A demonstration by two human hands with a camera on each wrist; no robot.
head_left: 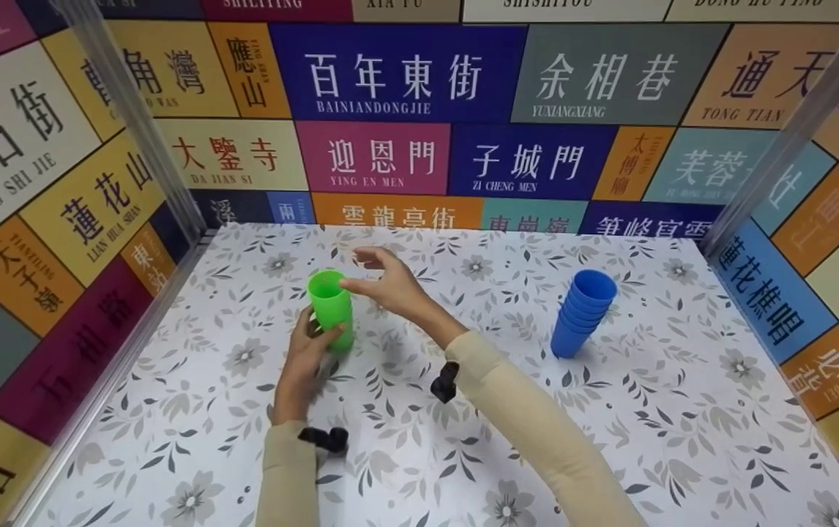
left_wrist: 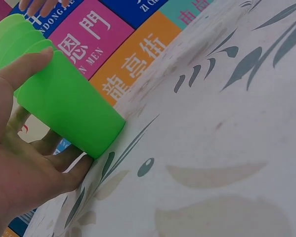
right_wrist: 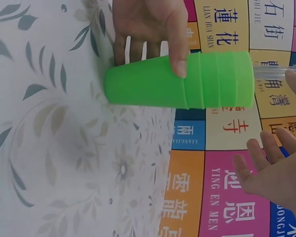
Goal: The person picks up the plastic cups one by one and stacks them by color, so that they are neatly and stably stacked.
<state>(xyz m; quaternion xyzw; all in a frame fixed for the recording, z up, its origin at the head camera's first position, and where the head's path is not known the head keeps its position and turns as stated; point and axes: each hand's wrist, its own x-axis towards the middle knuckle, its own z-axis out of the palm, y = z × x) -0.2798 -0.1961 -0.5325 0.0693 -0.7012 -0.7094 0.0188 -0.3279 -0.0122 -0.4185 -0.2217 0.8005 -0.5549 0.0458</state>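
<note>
A stack of nested green cups (head_left: 332, 310) stands upright on the patterned tabletop, left of centre in the head view. My left hand (head_left: 305, 357) holds the stack low from the left; in the left wrist view its thumb lies across the cups (left_wrist: 71, 101) and the fingers reach behind them. Several rims show one above another in the right wrist view of the stack (right_wrist: 143, 81). My right hand (head_left: 393, 284) hovers beside the top rim, fingers spread and holding nothing. In the right wrist view that hand (right_wrist: 278, 173) is apart from the cups.
A second stack, of blue cups (head_left: 582, 313), stands upright on the right side of the table. Panels with printed characters (head_left: 397, 73) wall in the back and both sides. A floral covering (head_left: 434, 454) spans the tabletop.
</note>
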